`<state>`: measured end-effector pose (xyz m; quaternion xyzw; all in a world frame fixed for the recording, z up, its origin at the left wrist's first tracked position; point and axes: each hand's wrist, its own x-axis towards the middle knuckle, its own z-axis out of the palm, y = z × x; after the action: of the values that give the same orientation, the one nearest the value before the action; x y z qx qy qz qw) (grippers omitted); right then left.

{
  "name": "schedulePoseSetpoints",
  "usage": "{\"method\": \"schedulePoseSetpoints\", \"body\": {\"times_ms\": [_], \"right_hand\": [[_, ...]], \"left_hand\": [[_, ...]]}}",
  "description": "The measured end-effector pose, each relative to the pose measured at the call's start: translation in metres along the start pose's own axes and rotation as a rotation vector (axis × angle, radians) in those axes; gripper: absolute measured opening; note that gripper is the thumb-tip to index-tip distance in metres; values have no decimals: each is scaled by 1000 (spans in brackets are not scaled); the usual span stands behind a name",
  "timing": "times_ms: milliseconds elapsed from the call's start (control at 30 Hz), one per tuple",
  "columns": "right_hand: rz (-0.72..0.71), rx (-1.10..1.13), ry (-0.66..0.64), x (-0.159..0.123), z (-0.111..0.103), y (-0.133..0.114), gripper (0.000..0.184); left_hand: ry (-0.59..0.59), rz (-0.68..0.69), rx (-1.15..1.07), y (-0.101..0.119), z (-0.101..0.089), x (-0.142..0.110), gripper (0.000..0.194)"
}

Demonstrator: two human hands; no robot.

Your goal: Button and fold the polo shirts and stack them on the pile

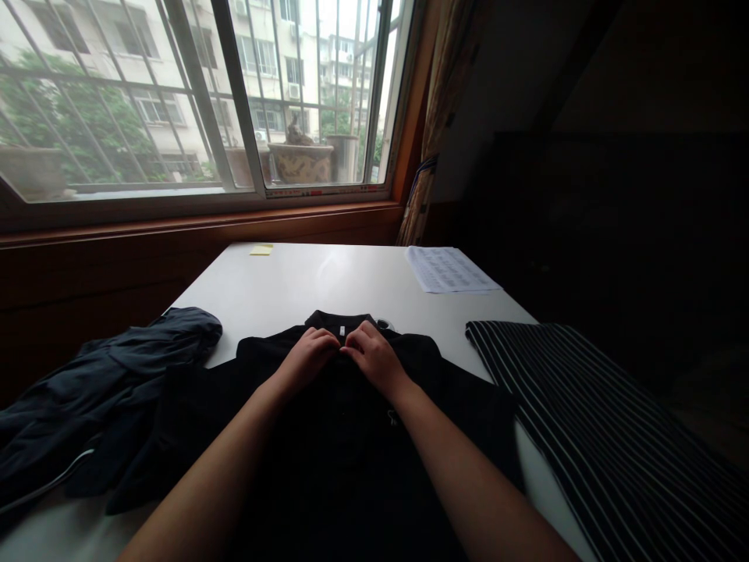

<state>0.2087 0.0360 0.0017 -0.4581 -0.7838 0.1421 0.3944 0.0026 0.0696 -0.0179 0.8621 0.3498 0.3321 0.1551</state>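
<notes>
A black short-sleeved polo shirt (345, 437) lies spread face up, its collar toward the window and a small white logo on the chest. At the collar opening, my left hand (313, 351) pinches the shirt's neckline with bent fingers. Facing it from the other side, my right hand (368, 351) has its fingers closed on the same neckline. The fingertips of both hands nearly meet just below a small white neck label (342, 331). Whatever button or edge lies between the fingertips is hidden.
On the white table (351, 277), a dark crumpled garment (117, 375) lies left and a striped black cloth (585, 406) right. Printed papers (450, 269) and a yellow sticky note pad (260, 250) sit at the far side. A round object (383, 324) shows behind the collar.
</notes>
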Motion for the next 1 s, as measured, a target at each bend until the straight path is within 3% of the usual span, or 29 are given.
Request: {"method": "schedulePoseSetpoints", "body": {"times_ms": [400, 567, 800, 1000], "right_hand": [[-58, -147, -35, -1, -5, 4, 14], [37, -129, -29, -1, -1, -5, 14], [246, 154, -8, 1, 5, -5, 11], [336, 117, 39, 3, 6, -6, 7]], "left_hand": [[0, -16, 31, -3, 2, -1, 12], [12, -23, 26, 1, 0, -1, 12], [0, -21, 42, 0, 1, -1, 13], [5, -25, 53, 3, -1, -2, 11]]}}
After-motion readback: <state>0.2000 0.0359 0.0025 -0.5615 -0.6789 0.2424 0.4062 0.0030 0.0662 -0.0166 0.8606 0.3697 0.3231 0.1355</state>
